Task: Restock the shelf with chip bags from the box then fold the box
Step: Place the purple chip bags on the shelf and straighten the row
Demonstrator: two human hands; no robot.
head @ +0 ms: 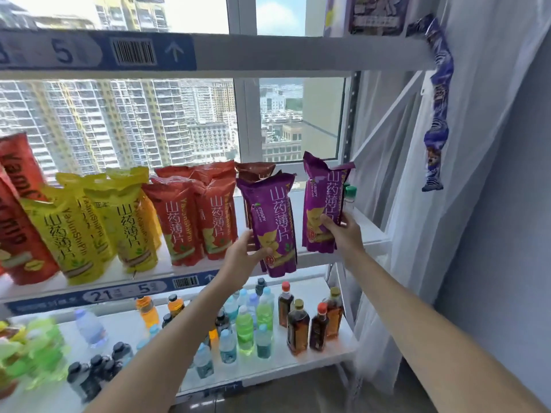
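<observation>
With your left hand (247,248) and right hand (343,231) each clamping fingers round a purple chip bag (275,222) at the shelf (372,234) front edge, a careless release could topple both.

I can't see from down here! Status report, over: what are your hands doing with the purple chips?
Left hand grips one purple bag. Right hand grips another purple bag, both at the shelf. Green-capped bottle stands just behind the right bag.
</observation>
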